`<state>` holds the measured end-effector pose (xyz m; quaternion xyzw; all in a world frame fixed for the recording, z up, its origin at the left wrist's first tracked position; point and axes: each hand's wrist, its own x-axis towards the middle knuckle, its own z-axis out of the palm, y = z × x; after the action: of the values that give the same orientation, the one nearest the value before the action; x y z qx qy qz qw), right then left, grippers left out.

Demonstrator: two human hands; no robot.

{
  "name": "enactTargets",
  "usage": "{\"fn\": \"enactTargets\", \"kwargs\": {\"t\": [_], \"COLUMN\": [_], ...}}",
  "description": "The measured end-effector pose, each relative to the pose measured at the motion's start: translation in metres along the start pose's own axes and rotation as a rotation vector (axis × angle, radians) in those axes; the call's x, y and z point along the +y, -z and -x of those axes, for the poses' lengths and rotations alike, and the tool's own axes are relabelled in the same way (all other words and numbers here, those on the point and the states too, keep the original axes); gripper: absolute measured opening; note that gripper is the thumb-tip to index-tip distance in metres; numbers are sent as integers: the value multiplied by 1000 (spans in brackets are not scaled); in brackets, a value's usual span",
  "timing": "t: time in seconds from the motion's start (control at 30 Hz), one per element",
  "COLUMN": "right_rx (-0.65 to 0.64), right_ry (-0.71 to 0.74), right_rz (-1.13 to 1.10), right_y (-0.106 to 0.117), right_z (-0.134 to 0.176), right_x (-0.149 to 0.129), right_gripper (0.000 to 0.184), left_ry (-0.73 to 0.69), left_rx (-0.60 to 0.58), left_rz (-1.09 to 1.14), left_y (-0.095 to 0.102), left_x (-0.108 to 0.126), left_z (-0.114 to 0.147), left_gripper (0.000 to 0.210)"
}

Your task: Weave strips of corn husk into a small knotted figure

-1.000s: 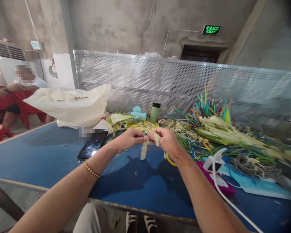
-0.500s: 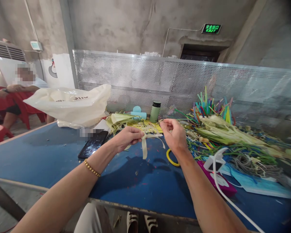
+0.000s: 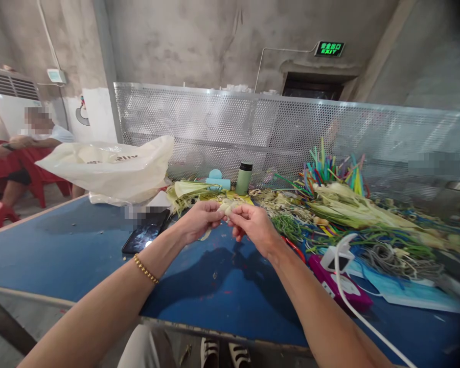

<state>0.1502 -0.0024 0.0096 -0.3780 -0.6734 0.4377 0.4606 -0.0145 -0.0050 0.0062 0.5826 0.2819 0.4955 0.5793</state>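
Pale strips of corn husk (image 3: 227,206) are bunched between my two hands above the blue table (image 3: 191,291). My left hand (image 3: 202,220) pinches the husk from the left, thumb against fingertips. From the right, my right hand (image 3: 252,224) presses thumb and fingers together on the same bunch, so the fingertips nearly meet. Fingers cover part of the husk. A larger piece of green husk (image 3: 191,189) lies just beyond my left hand. Behind my right wrist, a red curved piece (image 3: 294,248) shows in part.
Left of my hands lies a phone (image 3: 145,234), near a white plastic bag (image 3: 118,179). A green bottle (image 3: 244,179) stands at the back. Husks (image 3: 352,204), green cords (image 3: 287,227), a purple power strip (image 3: 339,286) and a white cable (image 3: 352,301) crowd the right. A person sits far left.
My right hand has come left and down to my left hand and now grips the husk with it. The hanging strip is bunched up, and the yellow ring no longer shows.
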Motion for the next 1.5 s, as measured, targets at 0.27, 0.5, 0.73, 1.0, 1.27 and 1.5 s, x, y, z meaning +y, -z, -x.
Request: {"fn": "enactTargets", "kwargs": {"t": [0.27, 0.5, 0.73, 1.0, 1.27, 1.5], "right_rx": [43, 94, -25, 174, 217, 260], "right_ry": [31, 31, -84, 13, 34, 58], "right_rz": [54, 89, -117, -255, -96, -71], "right_y": [-2, -3, 1, 0, -6, -7], "right_z": [2, 2, 2, -2, 2, 2], "right_x": [-4, -5, -4, 1, -2, -5], "right_gripper": [21, 20, 32, 32, 32, 31], "left_ry": [64, 87, 77, 64, -49, -69], "left_rx": [44, 49, 25, -42, -1, -64], "left_rz": [111, 205, 189, 139, -40, -63], "left_y": [1, 1, 0, -2, -5, -1], "left_x": [4, 5, 7, 9, 5, 0], "left_z": [0, -1, 1, 3, 4, 2], "left_gripper": [13, 9, 6, 11, 31, 28]}}
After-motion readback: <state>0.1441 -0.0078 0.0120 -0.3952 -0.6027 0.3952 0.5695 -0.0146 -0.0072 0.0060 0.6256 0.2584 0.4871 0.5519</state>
